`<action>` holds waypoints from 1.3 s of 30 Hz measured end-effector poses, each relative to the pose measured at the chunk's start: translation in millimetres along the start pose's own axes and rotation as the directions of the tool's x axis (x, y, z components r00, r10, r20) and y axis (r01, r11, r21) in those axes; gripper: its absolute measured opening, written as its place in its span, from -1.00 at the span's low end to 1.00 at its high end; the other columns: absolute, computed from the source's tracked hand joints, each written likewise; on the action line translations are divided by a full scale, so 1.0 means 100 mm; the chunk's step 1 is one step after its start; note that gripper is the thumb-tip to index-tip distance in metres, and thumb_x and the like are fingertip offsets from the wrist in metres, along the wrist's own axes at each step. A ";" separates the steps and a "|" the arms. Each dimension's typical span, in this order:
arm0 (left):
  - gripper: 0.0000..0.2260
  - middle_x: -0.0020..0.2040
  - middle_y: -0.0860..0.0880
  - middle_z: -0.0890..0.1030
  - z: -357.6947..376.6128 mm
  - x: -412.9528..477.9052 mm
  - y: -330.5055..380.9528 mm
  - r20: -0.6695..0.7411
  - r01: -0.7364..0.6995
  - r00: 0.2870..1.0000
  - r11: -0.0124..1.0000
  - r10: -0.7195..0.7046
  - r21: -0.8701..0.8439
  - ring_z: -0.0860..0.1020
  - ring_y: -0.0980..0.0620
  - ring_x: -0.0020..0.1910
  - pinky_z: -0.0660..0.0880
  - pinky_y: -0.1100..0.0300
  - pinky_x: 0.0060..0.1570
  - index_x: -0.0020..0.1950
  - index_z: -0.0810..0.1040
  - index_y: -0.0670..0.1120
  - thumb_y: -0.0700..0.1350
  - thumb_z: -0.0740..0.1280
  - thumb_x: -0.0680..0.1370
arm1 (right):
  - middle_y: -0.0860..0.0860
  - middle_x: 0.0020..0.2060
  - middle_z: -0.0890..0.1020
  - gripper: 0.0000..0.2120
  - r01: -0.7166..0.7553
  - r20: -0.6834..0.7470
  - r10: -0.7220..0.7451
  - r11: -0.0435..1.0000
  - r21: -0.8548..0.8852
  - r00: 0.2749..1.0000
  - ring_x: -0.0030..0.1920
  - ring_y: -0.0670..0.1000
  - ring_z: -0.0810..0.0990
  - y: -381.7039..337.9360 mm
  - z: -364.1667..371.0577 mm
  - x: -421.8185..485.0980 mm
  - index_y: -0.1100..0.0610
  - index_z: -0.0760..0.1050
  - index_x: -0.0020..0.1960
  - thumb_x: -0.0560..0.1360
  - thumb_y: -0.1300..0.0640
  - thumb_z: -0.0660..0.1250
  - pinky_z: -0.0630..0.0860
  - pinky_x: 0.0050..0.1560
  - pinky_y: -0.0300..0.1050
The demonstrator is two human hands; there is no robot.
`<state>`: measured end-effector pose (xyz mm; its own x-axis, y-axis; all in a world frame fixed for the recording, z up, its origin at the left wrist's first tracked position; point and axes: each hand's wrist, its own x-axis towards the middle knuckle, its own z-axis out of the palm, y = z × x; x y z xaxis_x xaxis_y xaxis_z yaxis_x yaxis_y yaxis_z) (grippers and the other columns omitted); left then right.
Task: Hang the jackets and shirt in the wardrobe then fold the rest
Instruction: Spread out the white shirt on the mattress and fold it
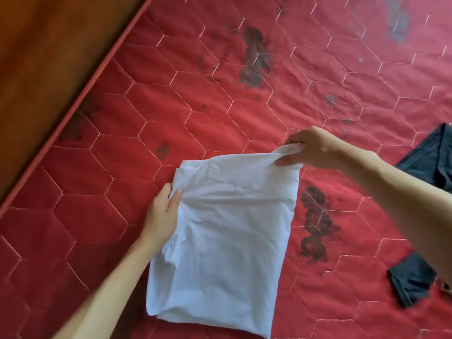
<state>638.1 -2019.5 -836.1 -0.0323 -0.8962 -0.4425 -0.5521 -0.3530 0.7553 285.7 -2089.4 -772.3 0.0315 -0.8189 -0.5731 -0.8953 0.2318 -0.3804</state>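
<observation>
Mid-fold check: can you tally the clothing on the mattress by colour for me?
White: 1, the white garment, held at its edges by the left hand and right hand.
Dark: 2, upper dark piece and lower dark piece, partly out of view at the right; possibly one garment.
Total: 3 visible pieces on the red mattress.

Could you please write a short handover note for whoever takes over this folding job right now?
The left hand grips the left edge of the partly folded white fabric garment; right hand pinches its raised upper right corner. It lies on the red quilted mattress. At the right edge lies dark crumpled clothing. Done: first folds. Left: finish it, then fold the dark clothing.
</observation>
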 end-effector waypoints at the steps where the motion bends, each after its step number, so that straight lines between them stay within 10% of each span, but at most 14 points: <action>1: -0.70 -0.36 0.04 0.34 0.02 -0.01 0.01 -0.043 0.001 0.999 1.000 0.000 0.020 0.30 0.13 -0.41 0.28 0.17 -0.35 -0.24 0.30 -0.09 -0.14 0.19 0.69 | 0.04 -0.19 0.65 -0.68 -0.008 -0.023 0.010 0.998 0.057 1.000 -0.13 0.11 0.62 0.06 0.03 0.03 0.09 0.65 -0.02 0.35 -0.09 0.57 0.56 -0.14 -0.01; 4: -0.73 -0.40 0.00 0.40 0.12 -0.09 0.04 -0.200 -0.016 0.978 0.984 0.053 0.179 0.40 -0.11 -0.38 0.28 0.01 -0.32 -0.22 0.35 -0.09 -0.10 0.20 0.69 | 0.04 -0.11 0.61 -0.61 -0.062 -0.168 0.086 0.987 0.145 0.982 -0.08 0.10 0.56 0.14 0.25 0.08 0.13 0.61 0.10 0.38 -0.06 0.55 0.47 -0.14 -0.12; 9: -0.59 0.41 -0.26 0.41 0.32 -0.19 0.13 -0.337 -0.173 0.866 0.854 0.369 0.491 0.42 -0.25 0.37 0.36 -0.13 0.35 0.49 0.36 -0.21 -0.10 0.22 0.66 | 0.18 0.39 0.43 -0.44 0.011 -0.599 -0.130 0.980 -0.198 0.790 0.36 0.24 0.39 -0.06 0.82 -0.05 0.15 0.41 0.40 0.48 -0.03 0.44 0.26 0.33 0.12; 16: -0.55 0.59 -0.19 0.24 0.60 -0.20 -0.02 0.111 -0.440 0.849 0.573 0.517 0.692 0.19 -0.16 0.58 0.19 -0.27 0.47 0.53 0.38 -0.12 -0.05 0.15 0.65 | 0.11 0.58 0.17 -0.51 0.324 -0.347 -0.422 0.895 -0.305 0.838 0.60 0.07 0.10 -0.60 1.87 -0.48 0.18 0.30 0.52 0.62 0.10 0.22 0.08 0.54 0.10; 30: -0.40 0.64 -0.17 0.06 0.11 -0.41 -0.62 0.139 -0.403 0.877 0.548 0.459 0.733 0.10 -0.16 0.61 0.05 -0.20 0.55 0.61 0.18 -0.11 0.15 0.03 0.63 | 0.02 0.62 0.05 -0.33 -0.149 -0.376 0.066 0.969 -0.198 0.924 0.61 -0.03 -0.03 0.33 1.43 -0.55 0.13 -0.02 0.62 0.64 -0.24 -0.16 -0.10 0.57 0.05; 39: -0.43 0.62 -0.21 0.15 0.17 -0.87 -0.81 -0.021 -0.281 0.913 0.665 0.407 0.692 0.17 -0.18 0.59 0.22 -0.17 0.50 0.60 0.16 -0.23 0.06 0.07 0.68 | 0.23 0.42 0.37 -0.50 -0.129 -0.525 0.232 0.965 0.227 0.819 0.40 0.26 0.33 -0.03 1.68 -0.91 0.25 0.29 0.46 0.57 0.15 0.30 0.28 0.40 0.11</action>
<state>671.3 -1907.9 -867.0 -0.2370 -0.9677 -0.0864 -0.9346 0.2029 0.2922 360.2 -1927.5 -840.5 -0.4154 -0.8922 -0.1771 -0.7674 0.4483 -0.4584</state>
